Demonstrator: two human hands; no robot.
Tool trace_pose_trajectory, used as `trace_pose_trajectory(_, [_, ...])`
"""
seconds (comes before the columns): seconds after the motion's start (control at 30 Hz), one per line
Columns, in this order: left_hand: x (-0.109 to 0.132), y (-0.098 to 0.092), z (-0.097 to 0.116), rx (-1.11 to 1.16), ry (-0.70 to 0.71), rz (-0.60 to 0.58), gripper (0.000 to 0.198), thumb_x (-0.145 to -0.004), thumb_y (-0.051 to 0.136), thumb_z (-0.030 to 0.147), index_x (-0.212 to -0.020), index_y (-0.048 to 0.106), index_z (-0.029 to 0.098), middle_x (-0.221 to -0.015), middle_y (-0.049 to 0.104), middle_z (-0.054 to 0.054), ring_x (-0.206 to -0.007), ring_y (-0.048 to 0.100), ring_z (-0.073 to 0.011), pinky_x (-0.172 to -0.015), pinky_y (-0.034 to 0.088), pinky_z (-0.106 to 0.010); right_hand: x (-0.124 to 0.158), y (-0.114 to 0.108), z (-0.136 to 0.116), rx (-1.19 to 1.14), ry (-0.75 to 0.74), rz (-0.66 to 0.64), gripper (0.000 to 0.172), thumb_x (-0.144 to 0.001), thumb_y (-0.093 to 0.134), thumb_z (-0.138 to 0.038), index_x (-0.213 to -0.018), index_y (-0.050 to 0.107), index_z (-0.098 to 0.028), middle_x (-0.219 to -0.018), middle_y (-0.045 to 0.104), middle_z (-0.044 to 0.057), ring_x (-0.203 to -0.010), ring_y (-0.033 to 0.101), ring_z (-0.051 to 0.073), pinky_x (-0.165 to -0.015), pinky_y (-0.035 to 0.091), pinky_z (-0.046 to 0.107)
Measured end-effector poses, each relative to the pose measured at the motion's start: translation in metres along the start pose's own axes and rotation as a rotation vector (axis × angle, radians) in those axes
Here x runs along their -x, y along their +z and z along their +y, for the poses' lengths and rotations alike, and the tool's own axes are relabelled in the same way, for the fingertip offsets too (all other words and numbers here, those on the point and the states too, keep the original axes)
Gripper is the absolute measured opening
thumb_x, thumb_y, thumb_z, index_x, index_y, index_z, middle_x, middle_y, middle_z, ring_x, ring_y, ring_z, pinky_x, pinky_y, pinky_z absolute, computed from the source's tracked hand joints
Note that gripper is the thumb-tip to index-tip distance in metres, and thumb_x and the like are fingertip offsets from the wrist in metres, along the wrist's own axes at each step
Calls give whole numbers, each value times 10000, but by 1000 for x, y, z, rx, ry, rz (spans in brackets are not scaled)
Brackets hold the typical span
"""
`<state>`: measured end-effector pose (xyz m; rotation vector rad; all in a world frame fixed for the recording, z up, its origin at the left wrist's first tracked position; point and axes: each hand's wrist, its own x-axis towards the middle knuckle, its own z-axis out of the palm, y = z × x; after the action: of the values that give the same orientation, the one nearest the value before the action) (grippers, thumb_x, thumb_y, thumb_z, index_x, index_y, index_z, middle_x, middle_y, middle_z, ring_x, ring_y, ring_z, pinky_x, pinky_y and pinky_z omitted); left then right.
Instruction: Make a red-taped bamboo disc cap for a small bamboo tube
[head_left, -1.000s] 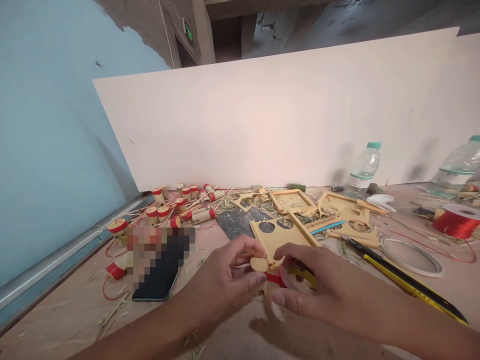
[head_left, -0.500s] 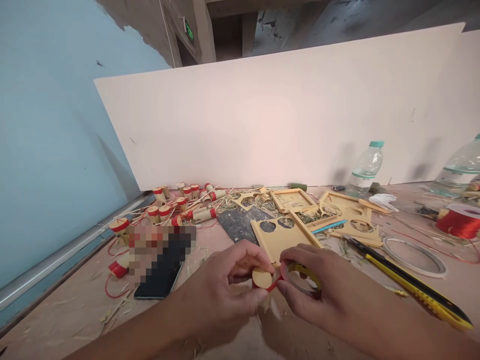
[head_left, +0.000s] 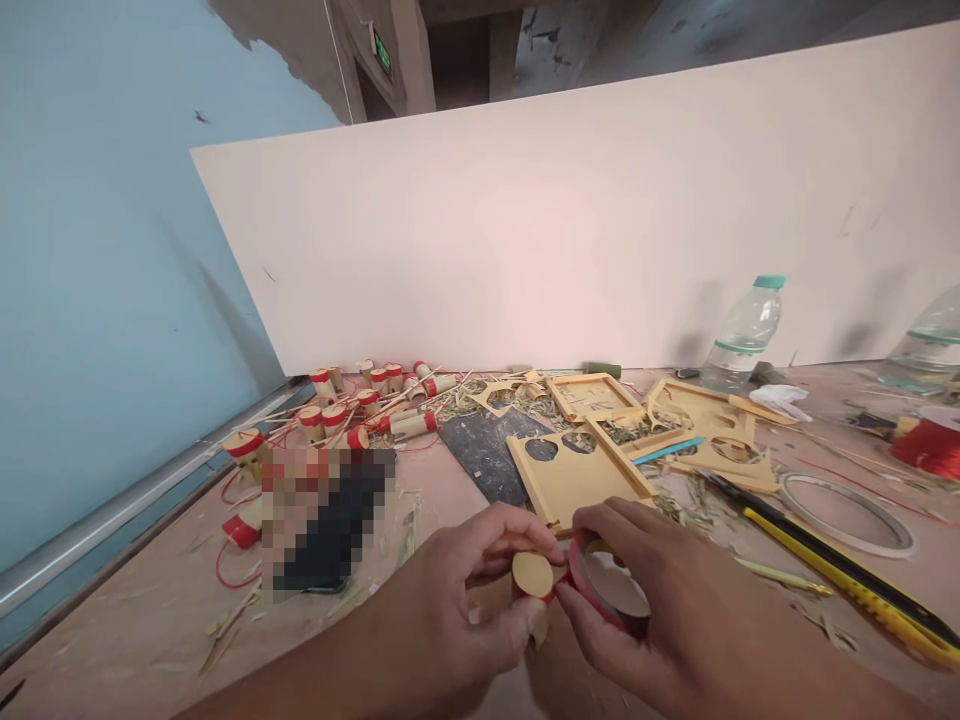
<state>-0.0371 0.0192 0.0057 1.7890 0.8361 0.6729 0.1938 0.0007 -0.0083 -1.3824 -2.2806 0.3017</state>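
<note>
Between the thumb and fingers of my left hand (head_left: pixel 480 595) is a short cylinder (head_left: pixel 533 574), probably bamboo, its flat pale-yellow top facing up. Red tape goes round its side just below the top. My right hand (head_left: pixel 645 590) grips a roll of red tape (head_left: pixel 579 572), whose round opening faces up toward me. A short red strip joins the roll to the cylinder, and the fingertips of both hands nearly meet there. My left fingers hide part of the cylinder's side.
Several red-banded cylinders (head_left: pixel 311 422) with strings and sticks lie at the left, behind a phone (head_left: pixel 319 545). Ahead are yellow cut-out panels (head_left: pixel 577 480), a dark sheet (head_left: pixel 484 455) and shavings. To the right: a yellow-black utility knife (head_left: pixel 847 575), a white ring (head_left: pixel 847 512), bottles (head_left: pixel 746 335) and red thread (head_left: pixel 930 440).
The view has shifted slightly. Both hands sit a little lower and further right. The tape roll has turned so that more of its opening shows; both grips stay the same.
</note>
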Motion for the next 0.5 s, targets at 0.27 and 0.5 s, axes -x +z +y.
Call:
trace_pose_trajectory(0.27, [5,4,6,-165,59,42,428,-953,664,144,-1368,650,253,-1318,785,-41,-1193,754,-215,-1012,566,-268,6,3,-4,47,-11,68,57,-959,585,-281,-971,639,-268,-895,717,34,-801,748,274,-651,543,387])
trace_pose_trajectory(0.5, [5,7,-3,172,-95,22,356,-978,792,329,-1298,644,277,-1344,745,-67,-1264,717,-242,-1031,559,-318,6,2,-2,67,-79,64,39,-954,602,-272,-977,632,-267,-879,729,33,-772,759,281,-606,547,386])
